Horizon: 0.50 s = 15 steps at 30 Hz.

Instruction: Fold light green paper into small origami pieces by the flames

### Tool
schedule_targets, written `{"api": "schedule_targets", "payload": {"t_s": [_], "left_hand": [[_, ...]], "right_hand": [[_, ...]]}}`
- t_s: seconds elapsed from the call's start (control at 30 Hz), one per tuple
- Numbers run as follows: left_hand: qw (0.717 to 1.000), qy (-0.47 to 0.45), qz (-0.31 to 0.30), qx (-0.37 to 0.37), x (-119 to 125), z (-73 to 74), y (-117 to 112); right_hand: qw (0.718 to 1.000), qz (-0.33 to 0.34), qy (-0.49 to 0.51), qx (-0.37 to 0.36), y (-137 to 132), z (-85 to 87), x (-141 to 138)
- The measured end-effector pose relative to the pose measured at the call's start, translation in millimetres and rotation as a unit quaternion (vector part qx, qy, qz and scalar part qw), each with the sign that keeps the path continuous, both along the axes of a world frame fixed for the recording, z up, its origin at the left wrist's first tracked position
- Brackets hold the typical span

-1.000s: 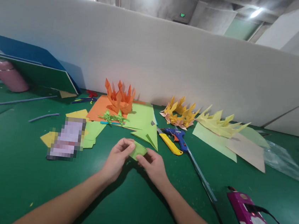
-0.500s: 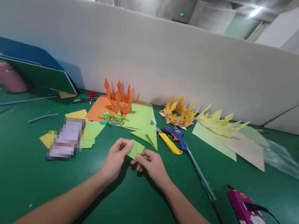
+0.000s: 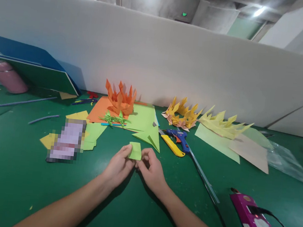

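A small light-green square of paper (image 3: 136, 151) is held up over the table in front of me. My left hand (image 3: 119, 166) pinches its left side, thumb on top. My right hand (image 3: 153, 168) is closed at the lower right edge, thumb and fingers against the paper; its fingertips are partly hidden. Just beyond lies a folded green paper triangle (image 3: 149, 137). Right of that are a yellow utility knife (image 3: 173, 146) and a blue glue gun (image 3: 182, 139) with a clear glue stick (image 3: 204, 180) trailing toward me.
Behind stand an orange paper crown (image 3: 121, 103), a golden crown (image 3: 182, 114) and a pale yellow crown (image 3: 224, 125). Small green paper stars (image 3: 115, 118) lie by the orange one. A phone (image 3: 69, 141) is at left, a magenta power strip (image 3: 255, 220) at right, and a pink bottle (image 3: 7, 76) far left.
The green paper has turned more upright and square to me. My right thumb has slid off its face to the right edge. The left hand has shifted slightly. Other things stay put.
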<state>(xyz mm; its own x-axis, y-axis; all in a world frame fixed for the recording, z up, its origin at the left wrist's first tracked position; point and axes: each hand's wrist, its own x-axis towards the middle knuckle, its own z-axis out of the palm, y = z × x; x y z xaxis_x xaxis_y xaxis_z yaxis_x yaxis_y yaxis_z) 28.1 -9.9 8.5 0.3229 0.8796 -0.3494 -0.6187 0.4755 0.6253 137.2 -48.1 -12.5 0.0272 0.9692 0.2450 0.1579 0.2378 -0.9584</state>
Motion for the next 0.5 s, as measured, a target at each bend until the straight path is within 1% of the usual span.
{"api": "schedule_targets", "payload": {"t_s": [0.1,0.2,0.4,0.5], "left_hand": [[0.999,-0.002,-0.013,0.032,-0.2,-1.0,-1.5],[0.999,-0.002,-0.017,0.043,0.9,-1.2,-4.2],[0.997,-0.008,-0.043,0.061,3.5,3.6,-9.8],[0.997,-0.005,-0.046,0.064,3.6,4.1,-10.8]], "right_hand": [[1.000,-0.003,0.016,0.008,-0.1,-2.4,1.3],[1.000,-0.018,0.015,0.011,-0.4,-3.9,1.7],[0.997,-0.058,-0.059,-0.002,-0.7,-5.2,3.8],[0.995,-0.061,-0.076,-0.008,-0.4,-6.7,4.9]]}}
